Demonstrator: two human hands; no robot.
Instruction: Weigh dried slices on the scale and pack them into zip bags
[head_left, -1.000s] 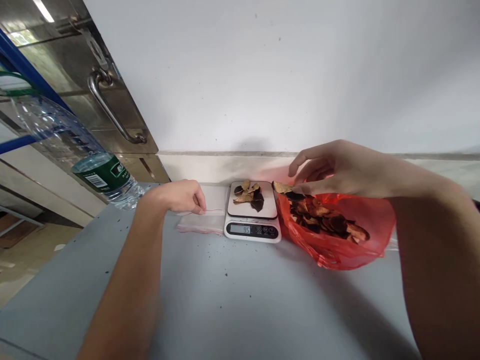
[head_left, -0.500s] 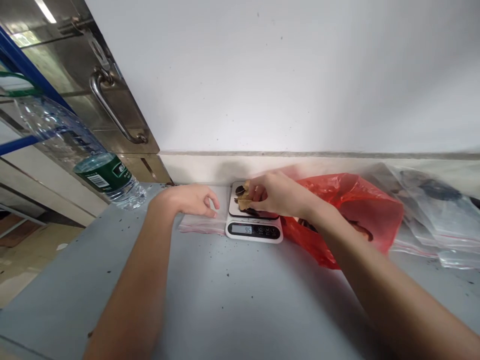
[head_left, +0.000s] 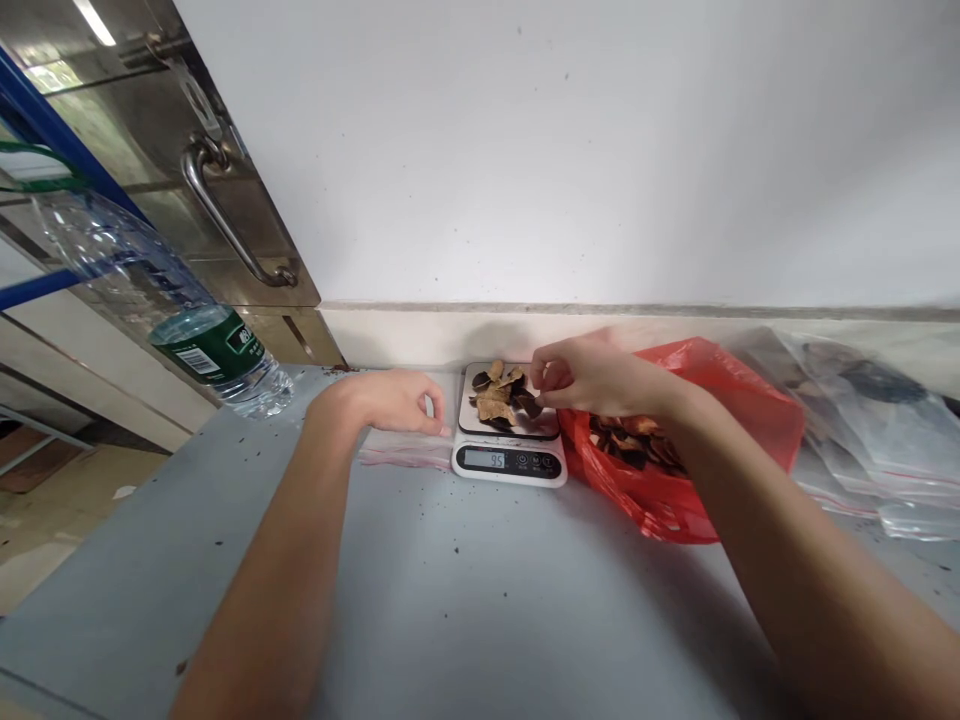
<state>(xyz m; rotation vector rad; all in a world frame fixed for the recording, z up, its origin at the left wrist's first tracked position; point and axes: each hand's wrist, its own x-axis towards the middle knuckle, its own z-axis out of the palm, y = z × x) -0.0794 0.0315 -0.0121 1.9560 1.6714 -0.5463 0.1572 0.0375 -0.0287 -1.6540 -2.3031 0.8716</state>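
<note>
A small white kitchen scale [head_left: 510, 460] stands against the back of the grey table [head_left: 465, 600], its display lit. Several tan and dark dried slices [head_left: 501, 396] lie on its platform. My right hand [head_left: 581, 375] hovers just right of the platform with fingers curled in a pinch; whether a slice is in them I cannot make out. Under my right wrist an open red plastic bag [head_left: 757, 420] holds more dried slices [head_left: 634, 445]. My left hand [head_left: 394, 400] rests to the left of the scale, fingers pinched on a flat clear zip bag [head_left: 401, 455].
A tilted water bottle [head_left: 161, 300] with a green label lies at the table's left edge. Behind it is a steel door with a handle [head_left: 225, 225]. Clear zip bags [head_left: 870, 430] are piled at the right. The white wall runs close behind the scale.
My right hand carried a slice from the red bag to the scale platform, then drew back to the right. The pile on the scale has grown. My left hand stayed on the zip bag.
</note>
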